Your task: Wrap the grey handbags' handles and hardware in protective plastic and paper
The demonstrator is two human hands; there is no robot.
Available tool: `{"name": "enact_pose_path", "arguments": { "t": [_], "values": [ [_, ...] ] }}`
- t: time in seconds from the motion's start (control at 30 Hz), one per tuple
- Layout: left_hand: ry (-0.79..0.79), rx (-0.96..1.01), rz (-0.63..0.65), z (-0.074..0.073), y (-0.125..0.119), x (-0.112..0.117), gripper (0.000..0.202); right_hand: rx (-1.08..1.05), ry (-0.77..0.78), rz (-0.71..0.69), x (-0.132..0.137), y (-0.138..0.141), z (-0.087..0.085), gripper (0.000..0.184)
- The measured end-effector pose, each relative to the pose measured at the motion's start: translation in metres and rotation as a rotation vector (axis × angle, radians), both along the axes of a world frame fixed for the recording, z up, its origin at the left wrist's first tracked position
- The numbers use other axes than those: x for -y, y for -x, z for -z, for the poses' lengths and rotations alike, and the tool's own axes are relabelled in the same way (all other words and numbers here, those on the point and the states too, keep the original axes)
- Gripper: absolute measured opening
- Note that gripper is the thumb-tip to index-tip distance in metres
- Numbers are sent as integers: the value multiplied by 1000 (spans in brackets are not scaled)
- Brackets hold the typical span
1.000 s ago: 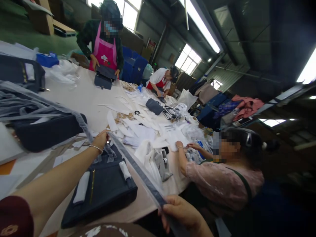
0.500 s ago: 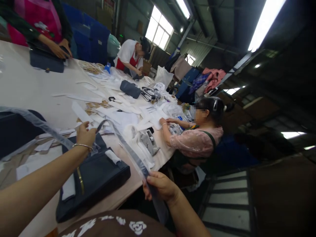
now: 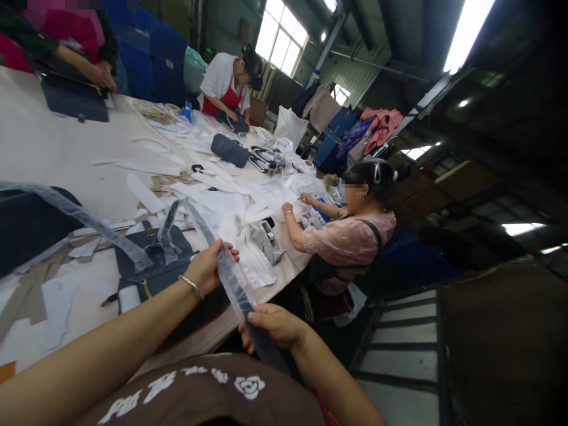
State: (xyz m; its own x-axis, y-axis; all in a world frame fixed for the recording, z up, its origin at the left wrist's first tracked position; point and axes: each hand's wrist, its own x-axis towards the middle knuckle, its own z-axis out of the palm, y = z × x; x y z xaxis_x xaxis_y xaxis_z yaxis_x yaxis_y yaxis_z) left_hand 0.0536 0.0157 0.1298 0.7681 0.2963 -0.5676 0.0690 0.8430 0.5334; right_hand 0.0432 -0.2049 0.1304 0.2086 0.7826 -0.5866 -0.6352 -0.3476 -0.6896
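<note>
Gap under arched strap; left forearm blocks near side of bag

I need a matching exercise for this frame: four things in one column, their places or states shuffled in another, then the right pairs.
1. Person's left hand
2. Dark strap in clear plastic
3. Navy bag with gold zip
4. Grey boxy device

A. Partly hidden by the left forearm
B. On the pale table, beside white material
C. Silvery bracelet at its wrist
D. Held by left hand and right hand

Pairs: 1-C, 2-D, 3-A, 4-B
</note>
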Motion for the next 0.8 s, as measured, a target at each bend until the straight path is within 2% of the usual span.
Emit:
{"name": "enact_pose_path", "arguments": {
  "t": [0.1, 0.3, 0.4, 0.53, 0.67, 0.8],
  "values": [
    [-151, 80, 50, -9, -2, 10, 25, 8, -57, -18, -5, -11, -4, 60],
    [-274, 148, 73, -30, 0, 28, 27, 56, -136, -46, -31, -37, -14, 55],
    [-211, 148, 51, -38, 0, 26, 31, 129, -155, 15, -48, -42, -17, 51],
    [10, 126, 15, -39, 5, 17, 33, 231, -202, 127, -63, -35, -23, 44],
    [207, 87, -28, -33, 5, -1, 35, 369, -180, 95, -47, -14, -27, 46],
    [236, 31, -134, -25, -6, -40, 35, 455, -125, 40, 3, 3, -29, 49]
  ]
}}
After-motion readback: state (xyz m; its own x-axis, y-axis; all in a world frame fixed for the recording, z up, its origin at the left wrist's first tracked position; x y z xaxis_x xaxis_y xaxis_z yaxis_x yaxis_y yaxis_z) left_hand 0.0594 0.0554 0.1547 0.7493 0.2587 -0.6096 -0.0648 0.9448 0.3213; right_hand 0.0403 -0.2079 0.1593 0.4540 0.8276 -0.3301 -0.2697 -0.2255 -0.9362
